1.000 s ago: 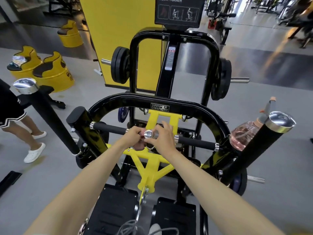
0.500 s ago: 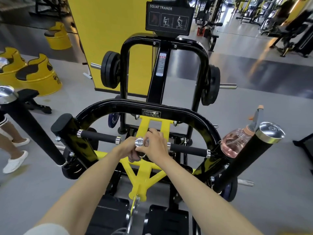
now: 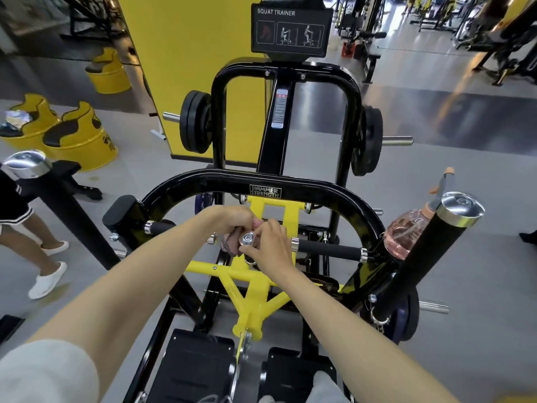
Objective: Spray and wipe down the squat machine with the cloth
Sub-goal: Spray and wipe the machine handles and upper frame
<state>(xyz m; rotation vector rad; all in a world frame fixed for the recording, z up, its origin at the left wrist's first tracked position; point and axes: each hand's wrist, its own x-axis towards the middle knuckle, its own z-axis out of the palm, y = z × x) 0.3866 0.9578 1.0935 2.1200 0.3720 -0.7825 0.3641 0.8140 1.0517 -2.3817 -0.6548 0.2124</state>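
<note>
The black and yellow squat machine (image 3: 290,181) fills the middle of the head view. At its centre a chrome knob (image 3: 248,237) sticks up beside the black cross handle (image 3: 328,248). My left hand (image 3: 232,221) grips a pink checked cloth (image 3: 231,244) bunched against the knob. My right hand (image 3: 268,242) curls its fingers round the knob from the right, touching the cloth. A pink spray bottle (image 3: 405,232) with an orange trigger sits on the machine's right side, behind a black chrome-capped post (image 3: 430,251).
Another chrome-capped post (image 3: 49,193) rises at the left. A person's legs in white shoes (image 3: 46,279) stand beside it. Yellow barrel seats (image 3: 78,135) sit at the far left. Weight plates (image 3: 194,126) hang on the frame. Black footplates (image 3: 191,365) lie below.
The view has shifted a little. My left hand has moved up and the cloth now shows more, hanging beside the knob; my right hand stays on the knob.
</note>
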